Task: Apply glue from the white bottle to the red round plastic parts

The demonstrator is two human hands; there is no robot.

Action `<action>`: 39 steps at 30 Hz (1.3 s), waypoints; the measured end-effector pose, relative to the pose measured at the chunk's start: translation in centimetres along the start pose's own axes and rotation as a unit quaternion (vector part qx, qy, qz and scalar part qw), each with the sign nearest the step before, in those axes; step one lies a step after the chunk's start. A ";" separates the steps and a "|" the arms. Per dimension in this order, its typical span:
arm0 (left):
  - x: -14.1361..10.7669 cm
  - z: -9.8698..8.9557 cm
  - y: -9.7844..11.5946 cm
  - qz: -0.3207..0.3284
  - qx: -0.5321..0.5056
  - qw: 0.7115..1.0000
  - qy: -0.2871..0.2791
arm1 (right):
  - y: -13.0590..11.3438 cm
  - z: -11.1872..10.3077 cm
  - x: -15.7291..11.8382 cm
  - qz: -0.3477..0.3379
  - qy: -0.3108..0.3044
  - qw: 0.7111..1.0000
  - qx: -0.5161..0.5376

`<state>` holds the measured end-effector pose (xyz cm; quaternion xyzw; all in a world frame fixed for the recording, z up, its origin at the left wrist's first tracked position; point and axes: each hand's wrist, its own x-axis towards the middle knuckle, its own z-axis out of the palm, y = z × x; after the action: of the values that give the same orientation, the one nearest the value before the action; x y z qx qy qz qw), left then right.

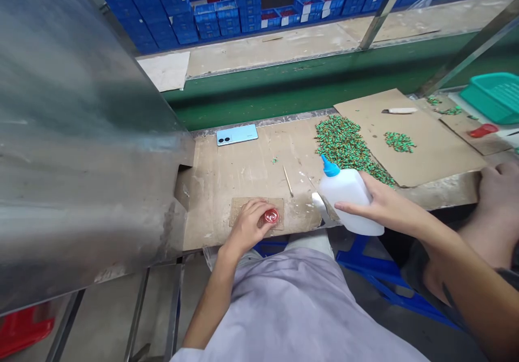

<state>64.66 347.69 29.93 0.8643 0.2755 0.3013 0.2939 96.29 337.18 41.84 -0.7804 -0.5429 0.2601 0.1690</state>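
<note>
Though apart, the left hand (247, 224) holds a red piece (271, 216), the right hand (385, 205) a glue bottle (344, 194).

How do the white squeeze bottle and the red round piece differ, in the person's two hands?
The white squeeze bottle is far larger than the red round piece, and matte with a blue nozzle, while the piece is glossy. The bottle tilts in the right hand, above the table edge; the piece sits on a cardboard pad under the left hand. Each is held by one hand.
</note>
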 end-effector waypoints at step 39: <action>-0.4 0.7 -0.5 -0.008 0.018 1.000 0.005 | -3.4 1.5 24.7 -0.203 0.367 0.831 0.365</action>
<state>64.73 347.54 28.98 0.8653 0.2897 0.2985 0.2796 99.62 361.41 36.99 -0.5724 -0.4526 0.0935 0.6774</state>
